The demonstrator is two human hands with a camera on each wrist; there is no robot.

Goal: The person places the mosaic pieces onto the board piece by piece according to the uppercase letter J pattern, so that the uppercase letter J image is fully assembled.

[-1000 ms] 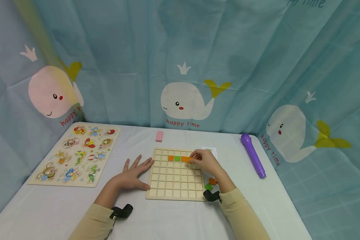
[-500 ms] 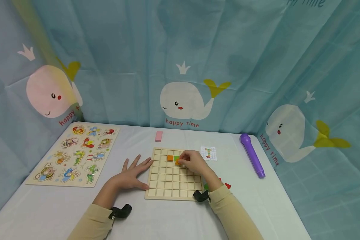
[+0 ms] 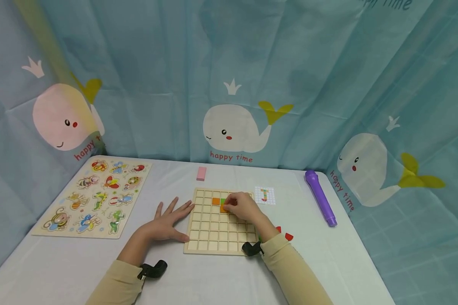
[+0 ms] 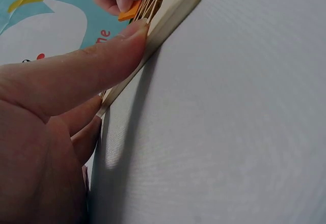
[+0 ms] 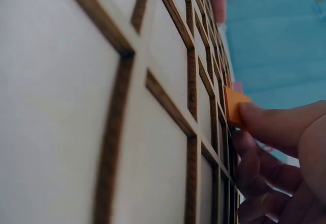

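A wooden grid board (image 3: pixel 208 233) lies flat, with an orange tile (image 3: pixel 216 201) and a green tile (image 3: pixel 223 200) side by side in an upper row. Just below the green one, my right hand (image 3: pixel 244 207) pinches a square orange tile (image 5: pixel 234 104) between thumb and fingers, tilted over a cell in the right wrist view. That hand hides the cells to the right of the green tile. At the board's left edge rests my left hand (image 3: pixel 167 223), fingers spread, thumb (image 4: pixel 122 51) against the wooden frame in the left wrist view.
A pattern card (image 3: pixel 265 195) lies beyond the board's right corner. Red pieces (image 3: pixel 289 237) sit by my right sleeve. An insect puzzle board (image 3: pixel 95 199) is at left, a purple stick-shaped object (image 3: pixel 320 198) at right, a pink block (image 3: pixel 201 173) behind.
My right hand has moved left along the row, bringing an orange tile from its right end to below the green tile. The pattern card is now uncovered. The left hand stays put.
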